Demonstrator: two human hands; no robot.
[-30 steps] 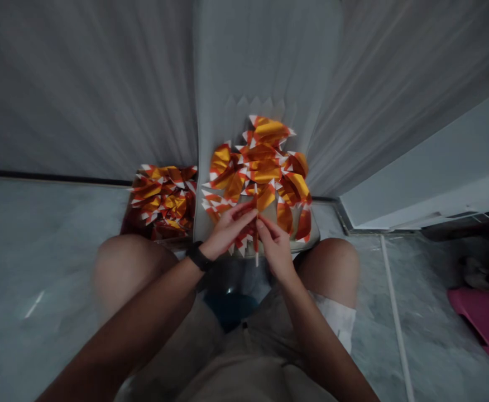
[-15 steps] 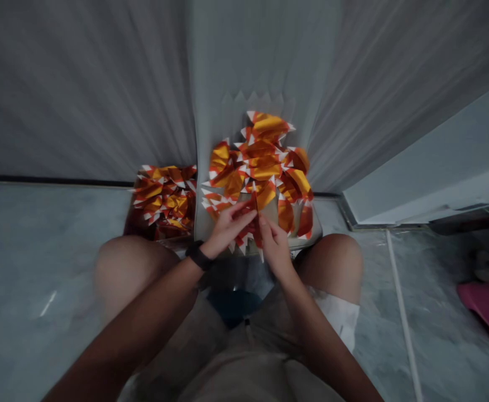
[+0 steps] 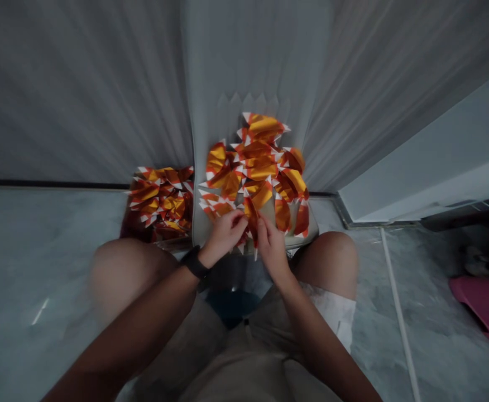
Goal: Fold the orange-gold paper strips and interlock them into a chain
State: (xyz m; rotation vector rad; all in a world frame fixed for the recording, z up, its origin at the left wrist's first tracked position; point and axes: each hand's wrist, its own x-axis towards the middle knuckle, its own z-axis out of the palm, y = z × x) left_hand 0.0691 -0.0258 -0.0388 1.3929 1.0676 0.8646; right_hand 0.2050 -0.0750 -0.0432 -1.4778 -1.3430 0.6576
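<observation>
My right hand (image 3: 272,245) is closed with thumb and fingers pinching a folded gold foil paper (image 3: 251,216), which stands narrow and lengthwise with orange and white pointed ends. On its other side my left hand (image 3: 224,234) has its fingers curled and closed at the paper's left edge; the fingertips are partly hidden. Beyond my hands a pile of similar folded gold papers (image 3: 261,166) lies on a pale chair seat (image 3: 200,229). Some white-tipped orange papers lie partly under my hands.
Left of the seat stands a dark red box (image 3: 129,222) filled with more folded gold papers. Grey curtain-like walls (image 3: 81,89) rise behind. A pink plastic object (image 3: 483,304) is on the tiled floor at right. My knees flank the seat.
The paper between my hands has turned so its gold face shows more. My left hand's fingers have drawn back and curled. The whole view has shifted slightly.
</observation>
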